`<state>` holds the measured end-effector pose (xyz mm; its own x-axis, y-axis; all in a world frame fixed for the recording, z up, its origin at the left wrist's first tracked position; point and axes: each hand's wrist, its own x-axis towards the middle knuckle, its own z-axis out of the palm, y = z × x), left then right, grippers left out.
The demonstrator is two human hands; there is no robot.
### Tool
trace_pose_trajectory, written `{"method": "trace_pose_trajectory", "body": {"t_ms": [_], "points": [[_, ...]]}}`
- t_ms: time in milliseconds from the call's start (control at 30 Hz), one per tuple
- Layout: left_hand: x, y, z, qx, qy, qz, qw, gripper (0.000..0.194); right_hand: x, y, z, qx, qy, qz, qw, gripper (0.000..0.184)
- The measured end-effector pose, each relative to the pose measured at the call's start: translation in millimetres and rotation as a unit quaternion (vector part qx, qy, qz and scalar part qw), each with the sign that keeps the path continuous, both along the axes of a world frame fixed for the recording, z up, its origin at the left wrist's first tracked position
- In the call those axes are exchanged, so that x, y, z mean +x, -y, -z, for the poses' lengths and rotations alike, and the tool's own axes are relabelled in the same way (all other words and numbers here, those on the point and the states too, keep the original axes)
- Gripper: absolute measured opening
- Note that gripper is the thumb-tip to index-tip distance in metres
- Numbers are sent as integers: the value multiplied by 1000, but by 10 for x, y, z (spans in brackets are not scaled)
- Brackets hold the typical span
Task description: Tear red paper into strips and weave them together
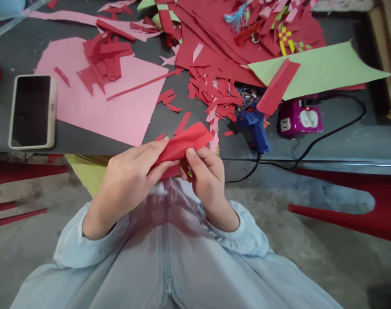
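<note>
Head view: left hand [127, 175] and right hand [206, 171] pinch the red paper [185, 143] by the near edge of the table [76, 139]; probably light, easily creased, best held by its ends.

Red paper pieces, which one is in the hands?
The folded red piece, held between the left hand and right hand; the red scraps beyond it lie on the table.

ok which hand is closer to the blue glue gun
Right. The right hand is left of the blue glue gun, nearer the body; the left hand is farther left.
</note>
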<state>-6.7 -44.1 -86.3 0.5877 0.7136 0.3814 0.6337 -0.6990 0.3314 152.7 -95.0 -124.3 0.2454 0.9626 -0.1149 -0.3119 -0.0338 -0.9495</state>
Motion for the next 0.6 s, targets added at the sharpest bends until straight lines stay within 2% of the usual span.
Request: {"method": "trace_pose_trajectory", "body": {"t_ms": [300,500,600], "points": [[27,2,24,15,36,-11,999,15,10,-16,-32,-15,8,-8,1000,31],[23,20,40,87,15,-31,996,14,41,-40,-12,-39,57,15,998,35],[8,31,43,116,-1,-29,993,14,99,-61,2,-22,103,33,994,36]]}}
